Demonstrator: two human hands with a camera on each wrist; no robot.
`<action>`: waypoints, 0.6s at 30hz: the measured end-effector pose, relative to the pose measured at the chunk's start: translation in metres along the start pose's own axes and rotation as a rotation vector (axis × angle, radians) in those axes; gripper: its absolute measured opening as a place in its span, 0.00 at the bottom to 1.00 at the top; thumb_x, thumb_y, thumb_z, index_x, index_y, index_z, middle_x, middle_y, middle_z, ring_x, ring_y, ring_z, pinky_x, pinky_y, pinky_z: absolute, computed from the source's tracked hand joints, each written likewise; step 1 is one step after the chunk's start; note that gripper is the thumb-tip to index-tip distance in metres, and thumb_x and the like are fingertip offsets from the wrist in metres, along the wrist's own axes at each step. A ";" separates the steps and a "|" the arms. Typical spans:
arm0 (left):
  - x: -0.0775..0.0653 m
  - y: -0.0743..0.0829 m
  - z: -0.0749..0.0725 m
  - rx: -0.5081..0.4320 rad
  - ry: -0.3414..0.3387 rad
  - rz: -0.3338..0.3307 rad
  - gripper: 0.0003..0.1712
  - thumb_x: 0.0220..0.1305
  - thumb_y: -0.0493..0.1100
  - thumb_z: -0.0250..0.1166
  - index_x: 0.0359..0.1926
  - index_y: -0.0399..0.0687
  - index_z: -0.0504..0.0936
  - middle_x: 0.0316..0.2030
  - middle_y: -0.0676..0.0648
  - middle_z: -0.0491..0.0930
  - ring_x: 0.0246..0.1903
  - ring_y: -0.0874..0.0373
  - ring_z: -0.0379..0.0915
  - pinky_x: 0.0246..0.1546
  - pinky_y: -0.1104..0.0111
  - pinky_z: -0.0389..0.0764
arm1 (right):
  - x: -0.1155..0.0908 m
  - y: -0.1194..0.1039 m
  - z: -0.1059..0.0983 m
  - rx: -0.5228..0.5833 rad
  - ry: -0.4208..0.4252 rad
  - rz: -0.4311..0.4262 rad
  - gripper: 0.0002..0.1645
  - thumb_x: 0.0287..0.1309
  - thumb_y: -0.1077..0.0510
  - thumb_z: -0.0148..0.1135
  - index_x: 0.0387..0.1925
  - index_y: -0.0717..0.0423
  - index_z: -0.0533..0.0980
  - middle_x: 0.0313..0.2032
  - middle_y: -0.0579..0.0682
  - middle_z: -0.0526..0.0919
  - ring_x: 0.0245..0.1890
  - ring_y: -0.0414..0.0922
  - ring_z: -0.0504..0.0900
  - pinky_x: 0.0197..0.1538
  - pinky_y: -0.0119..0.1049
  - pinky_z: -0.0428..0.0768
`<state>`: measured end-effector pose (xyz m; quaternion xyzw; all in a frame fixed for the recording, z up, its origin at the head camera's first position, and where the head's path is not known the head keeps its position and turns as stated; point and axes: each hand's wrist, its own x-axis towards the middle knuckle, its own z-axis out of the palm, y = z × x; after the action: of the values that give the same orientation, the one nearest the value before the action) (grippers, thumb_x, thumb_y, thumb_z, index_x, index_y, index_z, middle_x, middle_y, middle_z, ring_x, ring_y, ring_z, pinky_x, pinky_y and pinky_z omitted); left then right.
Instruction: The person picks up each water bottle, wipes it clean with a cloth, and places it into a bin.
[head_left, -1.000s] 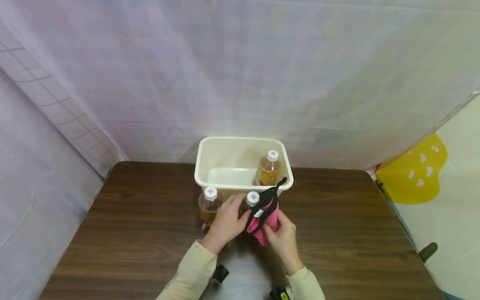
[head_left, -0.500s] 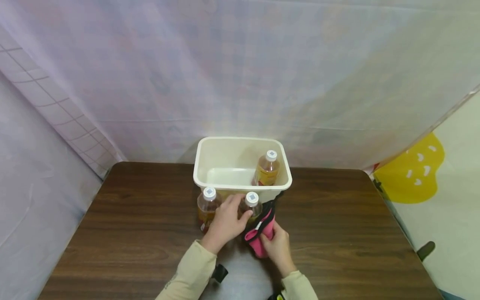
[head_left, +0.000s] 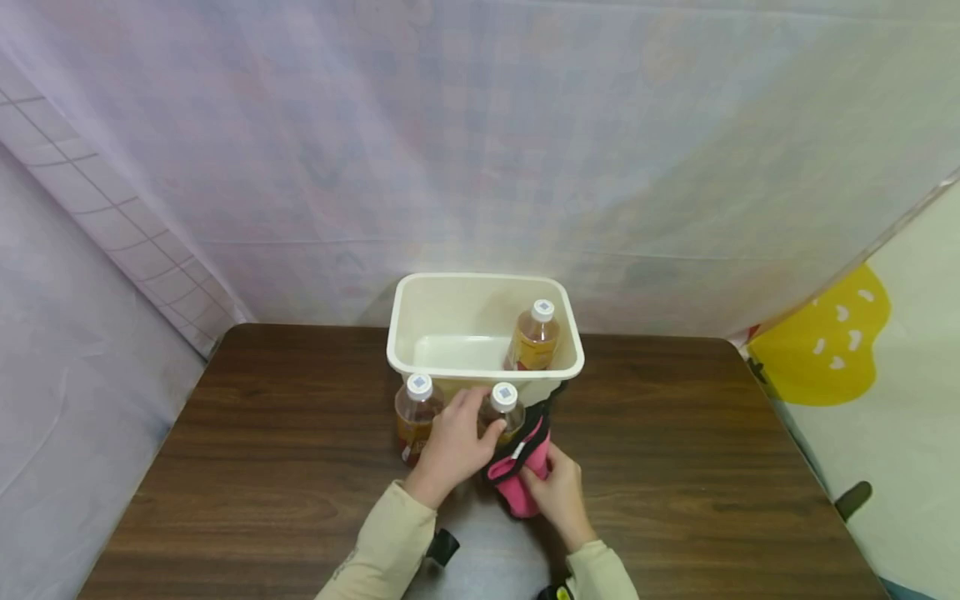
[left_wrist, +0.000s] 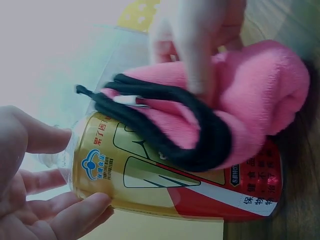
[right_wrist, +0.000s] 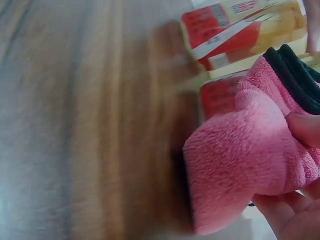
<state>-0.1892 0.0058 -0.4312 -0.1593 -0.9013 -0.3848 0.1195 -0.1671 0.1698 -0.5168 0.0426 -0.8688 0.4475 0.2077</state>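
My left hand [head_left: 455,446] grips the neck of an upright drink bottle [left_wrist: 140,165] with a white cap and a gold and red label. In my right hand [head_left: 558,493] is a folded pink cloth [right_wrist: 240,155] with black edging, pinched between thumb and fingers. The cloth lies against the right side of the bottle, covering part of its label in the left wrist view. A second bottle [head_left: 417,421] of the same kind stands just left of my left hand. Behind both, a white plastic bin [head_left: 483,373] holds a third bottle [head_left: 536,340] at its right end.
All of this stands on a dark wood-grain table [head_left: 285,467]. A pale patterned curtain [head_left: 480,150] hangs close behind the bin. Light cloth walls flank the table, the right one with a yellow shape [head_left: 828,342] on it.
My right hand has moved the pink cloth down along the bottle's side, toward the table. The left hand keeps its hold on the bottle, which stays in place.
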 end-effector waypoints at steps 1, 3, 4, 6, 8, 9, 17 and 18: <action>0.000 0.000 0.000 0.000 -0.003 -0.008 0.23 0.53 0.44 0.65 0.50 0.41 0.73 0.40 0.42 0.76 0.39 0.45 0.76 0.41 0.56 0.76 | 0.001 -0.002 -0.002 0.012 0.004 -0.005 0.12 0.29 0.72 0.68 0.23 0.62 0.76 0.17 0.49 0.78 0.18 0.35 0.69 0.20 0.28 0.71; 0.000 0.000 0.000 0.005 -0.007 -0.015 0.24 0.53 0.44 0.65 0.50 0.42 0.73 0.40 0.42 0.76 0.39 0.45 0.76 0.41 0.56 0.77 | 0.004 -0.009 -0.005 0.039 0.015 -0.021 0.13 0.29 0.73 0.68 0.24 0.62 0.76 0.18 0.50 0.78 0.18 0.34 0.69 0.20 0.26 0.70; 0.000 0.000 0.000 0.005 -0.009 -0.015 0.23 0.53 0.44 0.65 0.50 0.41 0.73 0.41 0.42 0.76 0.39 0.45 0.76 0.42 0.56 0.77 | 0.006 -0.012 -0.008 0.045 0.024 -0.036 0.13 0.29 0.73 0.67 0.24 0.62 0.76 0.17 0.50 0.78 0.18 0.34 0.68 0.19 0.26 0.69; 0.000 0.000 -0.001 0.005 -0.014 -0.016 0.24 0.53 0.44 0.65 0.50 0.41 0.72 0.41 0.42 0.76 0.40 0.45 0.76 0.42 0.56 0.76 | 0.010 -0.020 -0.012 0.058 0.039 -0.077 0.13 0.29 0.73 0.67 0.24 0.62 0.76 0.17 0.50 0.77 0.18 0.34 0.68 0.18 0.25 0.68; 0.001 0.000 -0.001 0.008 -0.012 -0.013 0.23 0.53 0.44 0.65 0.50 0.41 0.72 0.41 0.42 0.76 0.40 0.45 0.75 0.43 0.55 0.76 | 0.014 -0.026 -0.016 0.049 0.052 -0.126 0.13 0.28 0.73 0.67 0.23 0.62 0.76 0.17 0.49 0.76 0.18 0.34 0.68 0.18 0.24 0.68; 0.001 -0.001 -0.001 0.011 -0.010 -0.009 0.23 0.53 0.44 0.65 0.50 0.41 0.73 0.41 0.42 0.76 0.40 0.45 0.75 0.43 0.55 0.76 | 0.017 -0.028 -0.018 0.038 0.059 -0.157 0.13 0.28 0.73 0.67 0.23 0.62 0.76 0.16 0.48 0.76 0.18 0.34 0.68 0.19 0.24 0.67; 0.002 -0.002 -0.001 0.015 0.021 0.028 0.21 0.52 0.42 0.65 0.47 0.41 0.74 0.38 0.42 0.76 0.37 0.46 0.76 0.39 0.57 0.77 | 0.033 -0.042 -0.030 -0.022 0.070 -0.313 0.19 0.25 0.73 0.68 0.28 0.60 0.78 0.24 0.49 0.79 0.22 0.38 0.73 0.25 0.27 0.71; 0.002 -0.002 -0.001 0.014 0.026 0.033 0.21 0.51 0.41 0.65 0.47 0.41 0.74 0.38 0.42 0.76 0.37 0.46 0.76 0.38 0.57 0.77 | 0.034 -0.043 -0.030 -0.023 0.065 -0.322 0.20 0.25 0.73 0.68 0.29 0.60 0.78 0.25 0.50 0.80 0.23 0.39 0.74 0.26 0.28 0.72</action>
<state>-0.1921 0.0043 -0.4316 -0.1683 -0.8995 -0.3786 0.1387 -0.1772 0.1719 -0.4548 0.1643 -0.8487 0.3997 0.3050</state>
